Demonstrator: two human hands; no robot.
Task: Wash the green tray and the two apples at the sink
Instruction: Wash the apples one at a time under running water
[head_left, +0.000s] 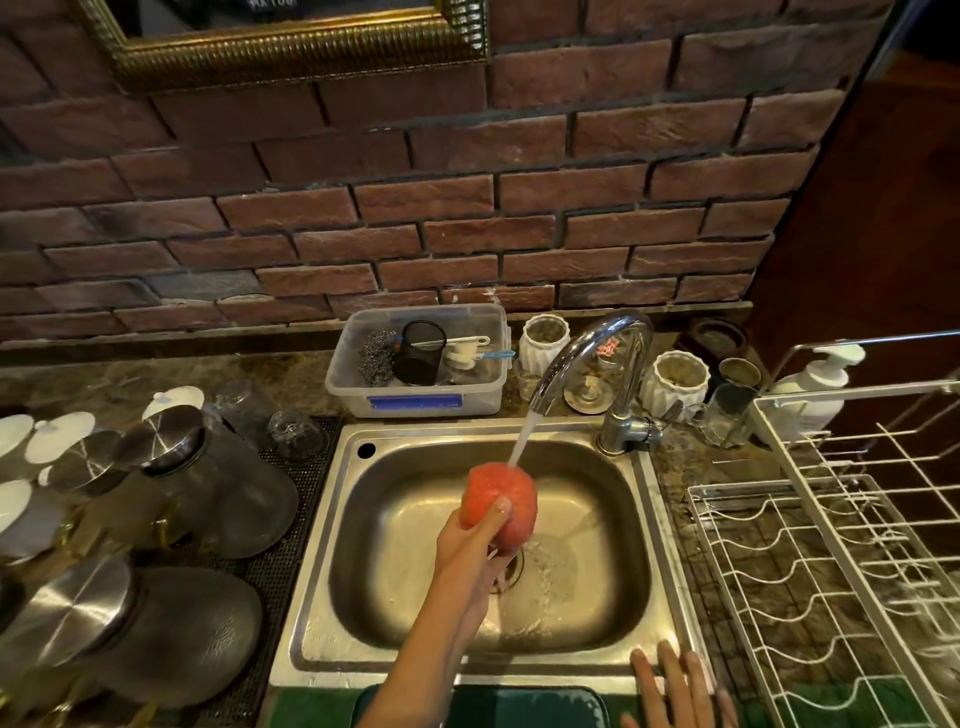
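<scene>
Left hand (470, 540) grips one red apple (500, 506) from below and behind, thumb across its front, holding it over the sink (639, 545) drain with the tap (587, 358) stream landing on its top. Right hand (675, 686) lies flat and open on the sink's near right rim, empty and near the fruit. Only one apple shows; one green tray (519, 706) sits at the bottom edge, just below the sink.

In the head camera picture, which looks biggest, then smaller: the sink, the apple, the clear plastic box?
1. Sink, by far.
2. Clear plastic box.
3. Apple in the left hand; it sits nearer the camera, yet looks smallest.
</scene>
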